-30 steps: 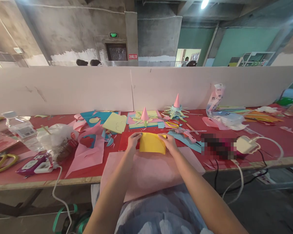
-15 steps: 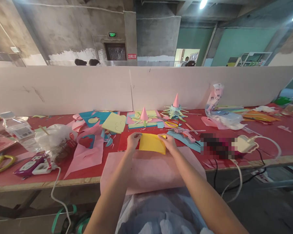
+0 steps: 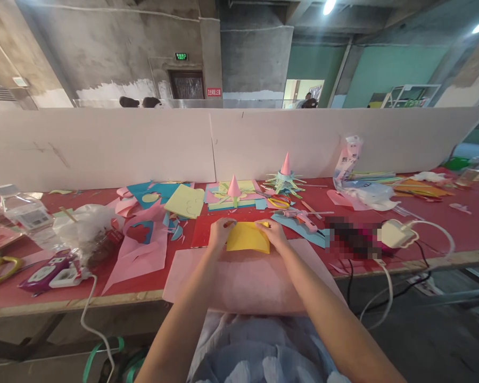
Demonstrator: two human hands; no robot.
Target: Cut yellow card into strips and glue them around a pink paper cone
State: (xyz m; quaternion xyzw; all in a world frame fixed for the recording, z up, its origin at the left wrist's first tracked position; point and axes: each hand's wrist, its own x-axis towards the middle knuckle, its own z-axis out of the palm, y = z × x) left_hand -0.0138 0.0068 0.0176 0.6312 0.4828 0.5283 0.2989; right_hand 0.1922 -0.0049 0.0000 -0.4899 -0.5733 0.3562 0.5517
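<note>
A sheet of yellow paper (image 3: 247, 238) is stretched between my two hands, above the near part of the table. Its left upper corner is pinched by my left hand (image 3: 222, 232), and its right upper corner by my right hand (image 3: 273, 232). The lower edge of the sheet curves slightly and hangs free. Beneath it lies a large pink sheet (image 3: 239, 284) that overhangs the table edge toward my lap. Just beyond my hands, a pink paper cone (image 3: 233, 187) stands on stacked coloured paper.
A pink glue gun (image 3: 305, 220) rests on blue paper to the right, near scissors (image 3: 279, 202). Behind stands a second cone (image 3: 286, 165) with a fringed base. At left are pink paper scraps (image 3: 143, 255), a power strip (image 3: 50, 271) and a plastic bottle (image 3: 24, 213).
The yellow paper's upper edge has tipped down a little and the sheet looks shorter. Both hands keep their hold. The view has shifted slightly.
</note>
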